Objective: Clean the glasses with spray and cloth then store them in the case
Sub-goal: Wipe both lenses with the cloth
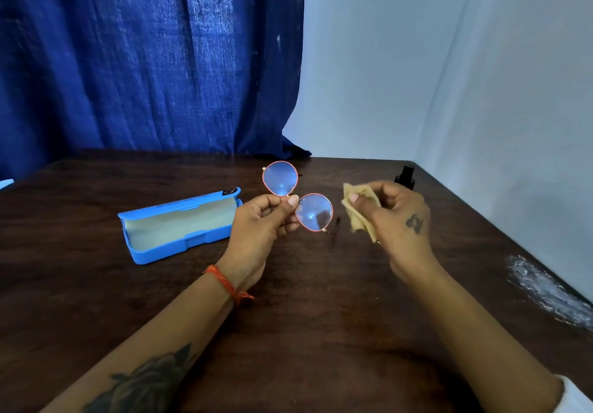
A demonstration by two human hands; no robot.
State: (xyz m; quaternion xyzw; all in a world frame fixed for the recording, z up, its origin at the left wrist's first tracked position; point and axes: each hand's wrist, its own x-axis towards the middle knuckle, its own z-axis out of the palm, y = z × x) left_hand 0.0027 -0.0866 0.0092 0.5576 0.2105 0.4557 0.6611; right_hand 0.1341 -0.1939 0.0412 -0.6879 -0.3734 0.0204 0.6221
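My left hand [263, 220] pinches the bridge of the round, thin-framed glasses [313, 212] and holds them up over the table, one lens above the other. My right hand [396, 217] grips a crumpled yellow cloth [361, 210] just right of the lower lens, a small gap between them. The blue glasses case [179, 225] lies open on the table to the left, its pale lining showing. A black spray bottle [406, 176] stands behind my right hand, partly hidden by it.
The dark wooden table [305, 300] meets a blue curtain [144, 59] at the back and a white wall [481, 91] on the right. A white smear [545, 287] marks the table's right edge.
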